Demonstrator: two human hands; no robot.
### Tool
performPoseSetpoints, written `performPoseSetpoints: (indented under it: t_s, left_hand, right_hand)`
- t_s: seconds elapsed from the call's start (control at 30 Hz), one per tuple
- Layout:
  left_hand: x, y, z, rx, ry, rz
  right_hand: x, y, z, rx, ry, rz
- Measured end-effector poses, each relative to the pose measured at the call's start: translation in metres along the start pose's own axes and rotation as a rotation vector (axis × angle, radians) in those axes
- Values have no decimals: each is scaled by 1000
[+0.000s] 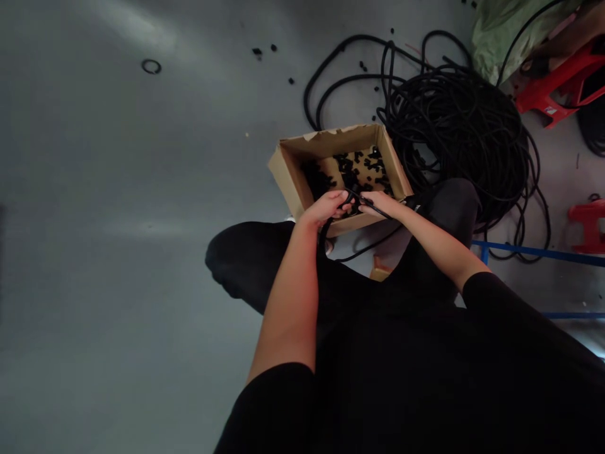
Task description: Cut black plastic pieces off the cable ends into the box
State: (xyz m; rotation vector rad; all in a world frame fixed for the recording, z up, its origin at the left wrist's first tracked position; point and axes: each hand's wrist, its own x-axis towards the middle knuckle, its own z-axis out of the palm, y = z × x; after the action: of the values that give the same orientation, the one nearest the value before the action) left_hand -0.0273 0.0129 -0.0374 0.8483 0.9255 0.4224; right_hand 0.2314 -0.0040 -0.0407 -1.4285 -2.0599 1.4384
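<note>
My left hand (327,207) and my right hand (382,204) meet just above the near edge of an open cardboard box (288,171) on the floor. Both grip a thin black rubber cord (365,202) that runs between them and loops down past my knees. The box holds several small black rubber pieces (363,167). What exactly sits under my left fingers is hidden.
A big tangled pile of black cord (466,135) lies right of the box. Red plastic stools (558,82) and a green bag (501,31) stand at the far right, with a blue metal frame (534,252) below. Small black bits and a black ring (151,66) dot the grey floor.
</note>
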Motion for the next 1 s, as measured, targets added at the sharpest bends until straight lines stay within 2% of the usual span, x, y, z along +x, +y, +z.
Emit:
performPoseSetpoints:
  t_s: [0.3, 0.47, 0.57, 0.67, 1.0]
  left_hand:
    - [1, 3, -1, -87, 66, 23]
    - [3, 5, 7, -84, 235, 41]
    - [6, 3, 11, -92, 306, 87]
    - [9, -1, 12, -55, 325, 126]
    - [14, -10, 12, 0, 313, 163]
  right_hand:
    - [1, 0, 2, -20, 42, 51]
    - [-1, 2, 6, 68, 73, 78]
    - [-2, 3, 10, 82, 20, 103]
    - [-2, 3, 14, 49, -31, 99]
    - [7, 6, 19, 61, -24, 93]
